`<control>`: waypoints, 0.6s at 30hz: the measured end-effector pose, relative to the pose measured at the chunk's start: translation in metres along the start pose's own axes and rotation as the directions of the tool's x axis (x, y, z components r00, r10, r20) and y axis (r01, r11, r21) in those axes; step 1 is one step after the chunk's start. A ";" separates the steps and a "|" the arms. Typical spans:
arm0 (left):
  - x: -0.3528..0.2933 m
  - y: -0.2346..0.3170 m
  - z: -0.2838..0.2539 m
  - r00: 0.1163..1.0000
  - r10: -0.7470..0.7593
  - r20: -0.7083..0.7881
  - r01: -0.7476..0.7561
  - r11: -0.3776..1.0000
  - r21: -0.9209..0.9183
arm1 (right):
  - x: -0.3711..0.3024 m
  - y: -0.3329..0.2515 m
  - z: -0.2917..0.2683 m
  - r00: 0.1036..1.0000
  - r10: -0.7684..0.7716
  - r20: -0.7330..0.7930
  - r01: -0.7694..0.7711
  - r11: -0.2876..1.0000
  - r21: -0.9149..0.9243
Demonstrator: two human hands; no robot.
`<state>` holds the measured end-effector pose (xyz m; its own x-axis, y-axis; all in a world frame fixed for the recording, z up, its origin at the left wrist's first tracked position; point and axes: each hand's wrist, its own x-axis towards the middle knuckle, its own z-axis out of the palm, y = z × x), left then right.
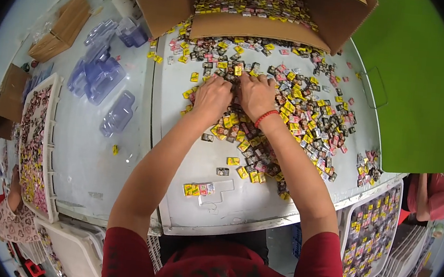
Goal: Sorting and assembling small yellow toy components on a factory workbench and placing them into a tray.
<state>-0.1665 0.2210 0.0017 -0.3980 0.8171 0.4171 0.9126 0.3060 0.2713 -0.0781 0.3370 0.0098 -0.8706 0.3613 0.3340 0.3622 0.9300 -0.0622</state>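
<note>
Both my hands are side by side at the far middle of the white table, over a spread of small wrapped packets (pixel 310 112) in yellow, black, pink and white. My left hand (pixel 214 96) is closed, its fingers curled down among the packets. Close beside it, my right hand (pixel 257 94), with a red bracelet at the wrist, is closed too with bent fingers. A yellow packet (pixel 238 70) shows just beyond the fingertips. What either hand holds is hidden. Nearer me, a clear plastic tray (pixel 222 193) lies on the table with a few packets at its left end.
An open cardboard box (pixel 259 31) full of packets stands at the far edge. Clear bluish plastic trays (pixel 99 76) are heaped at left, near a white crate (pixel 50 148) of packets. Another filled crate (pixel 348 241) stands at right. Other people are at both sides.
</note>
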 end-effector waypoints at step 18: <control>-0.051 -0.003 -0.050 0.753 -0.535 0.384 0.566 0.229 -0.792 | -0.031 0.012 -0.026 0.929 -0.055 -0.365 0.232 0.857 0.461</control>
<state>-0.1532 0.1539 0.0230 -0.7515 0.6392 -0.1637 -0.0905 0.1459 0.9852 -0.0383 0.3354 0.0235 -0.7073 0.2602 0.6573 -0.0451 0.9113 -0.4092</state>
